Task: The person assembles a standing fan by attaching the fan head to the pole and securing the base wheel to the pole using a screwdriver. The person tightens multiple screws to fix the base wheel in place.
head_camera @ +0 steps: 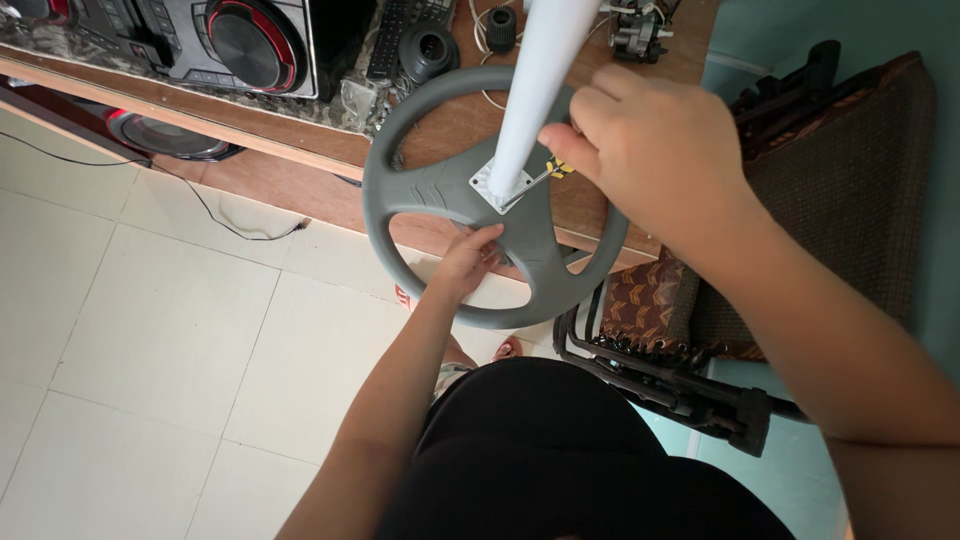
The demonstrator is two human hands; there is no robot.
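While the left hand (470, 258) is gripping a spoke of the grey round base (400, 190) from below, the right hand (650, 150) is closing on a yellow-handled screwdriver (553, 168), lying crosswise against the upright white pole (540, 90).

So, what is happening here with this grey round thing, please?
A person holds a grey plastic wheel-shaped base with a white round pole fixed to its middle. The left hand grips the base's lower spoke from beneath. The right hand holds a small yellow-and-black tool near the pole's square white mounting plate. Behind it stands a brown wooden table with a black speaker set.
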